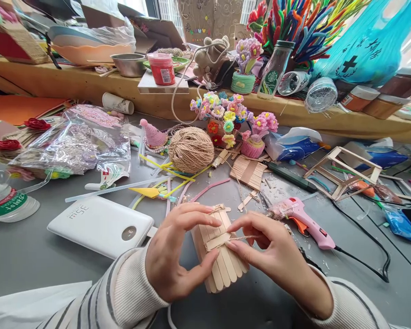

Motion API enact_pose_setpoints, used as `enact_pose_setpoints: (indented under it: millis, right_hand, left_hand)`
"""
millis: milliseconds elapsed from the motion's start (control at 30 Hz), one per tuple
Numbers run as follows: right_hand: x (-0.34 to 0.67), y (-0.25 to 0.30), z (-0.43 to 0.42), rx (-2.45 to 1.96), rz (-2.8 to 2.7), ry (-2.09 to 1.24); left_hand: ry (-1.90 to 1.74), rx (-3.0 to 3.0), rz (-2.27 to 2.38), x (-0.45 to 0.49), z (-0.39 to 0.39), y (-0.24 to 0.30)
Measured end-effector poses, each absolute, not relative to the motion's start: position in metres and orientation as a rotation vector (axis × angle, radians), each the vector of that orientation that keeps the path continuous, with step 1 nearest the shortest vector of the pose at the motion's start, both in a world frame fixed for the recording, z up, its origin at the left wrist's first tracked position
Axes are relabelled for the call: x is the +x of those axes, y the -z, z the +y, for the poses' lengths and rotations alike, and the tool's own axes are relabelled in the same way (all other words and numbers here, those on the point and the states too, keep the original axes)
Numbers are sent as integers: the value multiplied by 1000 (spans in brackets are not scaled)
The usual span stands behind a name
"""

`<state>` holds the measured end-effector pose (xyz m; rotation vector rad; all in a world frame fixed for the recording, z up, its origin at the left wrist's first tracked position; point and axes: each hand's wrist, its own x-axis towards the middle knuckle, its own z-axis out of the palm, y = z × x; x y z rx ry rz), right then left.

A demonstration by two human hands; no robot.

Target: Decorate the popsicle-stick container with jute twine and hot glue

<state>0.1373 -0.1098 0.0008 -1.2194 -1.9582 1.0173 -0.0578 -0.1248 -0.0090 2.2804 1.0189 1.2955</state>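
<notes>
My left hand (178, 251) curls round a small container made of wooden craft sticks (222, 265), thumb below and fingers over its top edge. My right hand (263, 242) pinches a strand of jute twine (241, 238) that lies across the crosswise stick on the container's side. The twine leads back toward a ball of jute twine (191, 149) farther up the grey table (27, 251). Both sleeves are white with grey stripes.
A pink glue gun (303, 220) with a black cord lies right of my hands, a white power bank (102, 225) to the left. Stick panels (248, 171), a stick frame (342, 172), pipe-cleaner flowers (226, 114), plastic bags and pipe cleaners crowd the table. A wooden shelf (89, 84) holds bowls and jars.
</notes>
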Motion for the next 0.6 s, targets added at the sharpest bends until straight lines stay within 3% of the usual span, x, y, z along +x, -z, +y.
enact_pose_setpoints:
  millis: [333,600]
  right_hand:
    - [138,0,-110,-1181,-1989,-949]
    - [139,4,-111,-1188,-1987,-915]
  left_hand:
    - [-1525,2481,991,-62,-131,9]
    - [-1509,2168,925,-54,-136,23]
